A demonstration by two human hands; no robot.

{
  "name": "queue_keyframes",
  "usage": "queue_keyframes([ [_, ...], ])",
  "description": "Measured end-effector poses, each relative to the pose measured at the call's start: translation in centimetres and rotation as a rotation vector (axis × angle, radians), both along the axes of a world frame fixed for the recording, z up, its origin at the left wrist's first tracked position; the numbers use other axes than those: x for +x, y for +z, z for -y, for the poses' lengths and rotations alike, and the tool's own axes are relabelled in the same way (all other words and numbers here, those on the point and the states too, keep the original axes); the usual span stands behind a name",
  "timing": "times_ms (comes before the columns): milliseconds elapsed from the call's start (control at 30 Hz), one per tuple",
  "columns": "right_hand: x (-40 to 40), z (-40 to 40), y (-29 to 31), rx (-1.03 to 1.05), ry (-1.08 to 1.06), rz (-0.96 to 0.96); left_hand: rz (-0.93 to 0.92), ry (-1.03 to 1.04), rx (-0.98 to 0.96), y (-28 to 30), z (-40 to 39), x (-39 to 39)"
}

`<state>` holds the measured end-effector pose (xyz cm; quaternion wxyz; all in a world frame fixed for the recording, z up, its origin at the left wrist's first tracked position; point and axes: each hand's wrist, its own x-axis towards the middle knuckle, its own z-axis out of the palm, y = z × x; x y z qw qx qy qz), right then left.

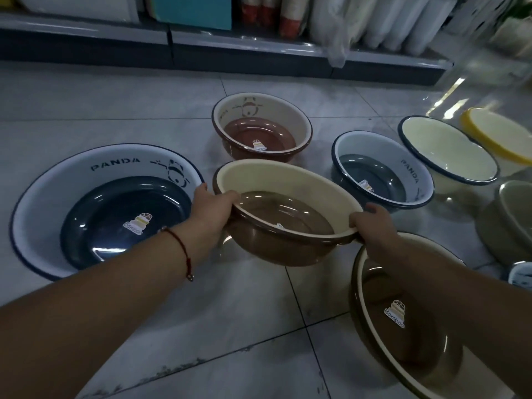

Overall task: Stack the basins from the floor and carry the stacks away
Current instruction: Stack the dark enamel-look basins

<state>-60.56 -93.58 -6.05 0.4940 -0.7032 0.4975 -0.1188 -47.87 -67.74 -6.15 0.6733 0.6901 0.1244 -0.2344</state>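
Note:
A brown basin with a cream inner wall (285, 208) hangs tilted above the floor. My left hand (211, 208) grips its left rim and my right hand (371, 226) grips its right rim. Below my right forearm a bigger brown basin (400, 321) stands on the tiles. A large white and dark blue PANDA basin (106, 211) lies at the left. Behind are a reddish-brown basin (260, 128), a smaller blue PANDA basin (380, 171), a cream basin with a dark rim (446, 148) and a yellow-rimmed one (498, 133).
A low shop shelf (230, 50) with packaged goods runs along the back. A greyish basin (509, 220) and a small patterned one (521, 275) sit at the right edge. Grey floor tiles (201, 326) lie bare in front of me.

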Motion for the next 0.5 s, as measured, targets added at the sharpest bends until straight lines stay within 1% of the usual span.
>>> queue_keyframes([
  [67,0.9,-0.8,1.2,-0.005,-0.006,0.091,-0.08,0.04,-0.105,1.5,-1.2,0.3],
  [100,1.4,-1.1,1.8,-0.012,-0.008,0.13,-0.091,0.048,-0.126,2.2,-1.8,0.5],
  [200,2.9,-2.4,3.4,-0.048,0.01,0.211,-0.018,0.027,-0.137,4.0,-4.1,1.2],
  [267,4.0,-3.5,4.0,-0.031,0.027,0.257,0.064,0.002,-0.103,5.0,-6.0,1.7],
  [333,5.3,-5.0,4.4,0.001,0.08,0.274,0.108,-0.008,-0.067,5.5,-8.5,2.3],
  [433,7.4,-8.6,4.6,0.023,0.227,0.287,0.138,0.053,-0.015,5.3,-12.9,3.2],
  [500,8.7,-11.5,4.4,-0.011,0.298,0.291,0.146,0.121,0.039,4.9,-15.8,3.6],
])
